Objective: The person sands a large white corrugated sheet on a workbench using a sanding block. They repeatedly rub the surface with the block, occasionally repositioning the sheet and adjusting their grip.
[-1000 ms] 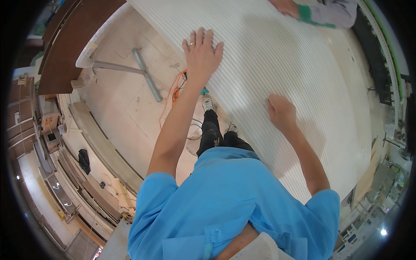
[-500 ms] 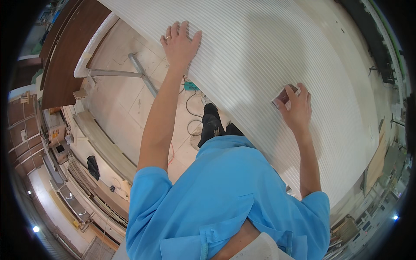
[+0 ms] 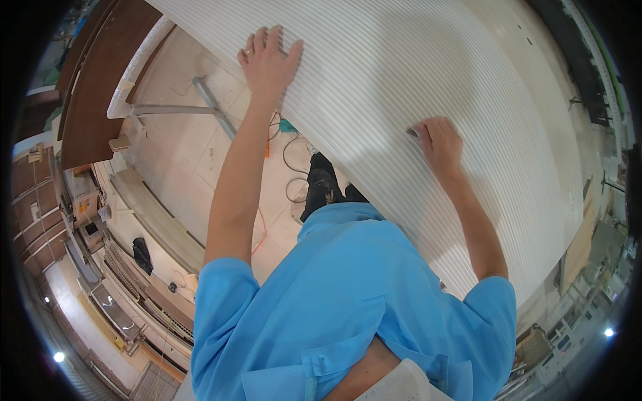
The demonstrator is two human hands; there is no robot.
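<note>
A large white panel (image 3: 348,87) with fine parallel ridges lies in front of me, slanting from upper left to lower right. On its near left edge my left hand (image 3: 269,65) rests with fingers spread, holding nothing. My right hand (image 3: 439,146) is further right over the ridges, its fingers closed round a small sanding pad (image 3: 412,132). Only a dark edge of the pad shows past the fingertips; my hand hides the rest.
Brown boards (image 3: 110,80) stand at the far left, near a grey metal leg frame (image 3: 214,107) on the tiled floor. Cables (image 3: 287,160) lie by my feet, under the panel's near edge. Long strips (image 3: 154,220) are stacked at the left. A dark rail (image 3: 568,60) runs along the far right.
My right hand has shifted slightly left and away from me, turning so the sanding pad's reddish face no longer shows. My left hand has slid a little left and away along the panel's edge.
</note>
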